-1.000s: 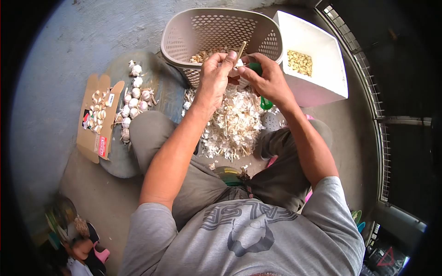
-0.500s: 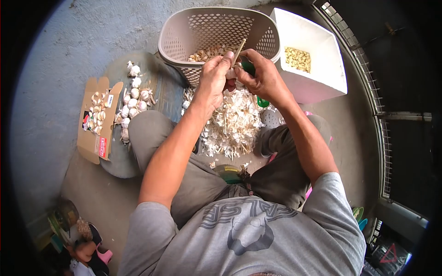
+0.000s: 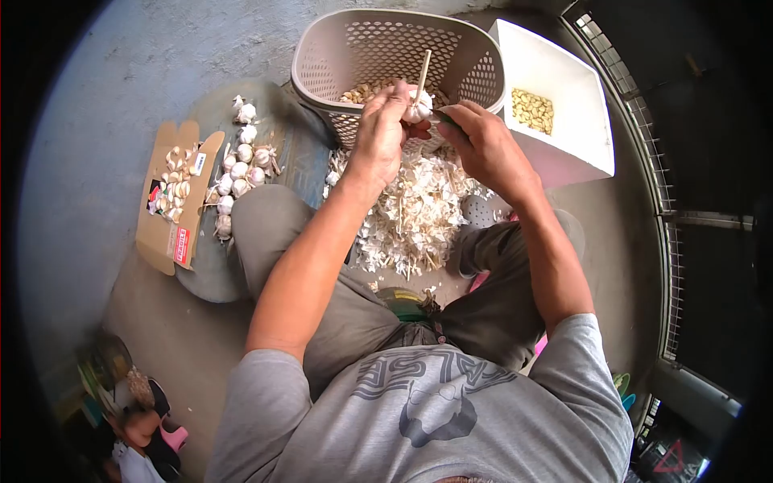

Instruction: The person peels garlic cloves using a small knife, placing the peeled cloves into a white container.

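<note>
My left hand [image 3: 380, 135] holds a garlic bulb [image 3: 419, 109] whose long stalk points up, over the near rim of the perforated basket [image 3: 318, 101]. At the bulb's right side, my right hand [image 3: 489, 146] is closed round a green-handled tool [image 3: 448, 119], mostly hidden by the fingers. Its thin tip meets the bulb. Below both hands lies a heap of garlic skins [image 3: 415, 213]. Garlic cloves [image 3: 362, 92] lie inside the basket.
Whole garlic bulbs [image 3: 240, 171] lie on a round stool [image 3: 211, 282] at the left, beside a cardboard box [image 3: 153, 233] with cloves. A white foam box [image 3: 576, 149] at the right holds peeled cloves [image 3: 532, 111]. Another person's partial figure [image 3: 138, 431] shows at lower left.
The bulb and its stalk have come into fuller view, with the stalk more upright. My right hand has moved right and slightly down, and the green-handled tool now shows between its fingers.
</note>
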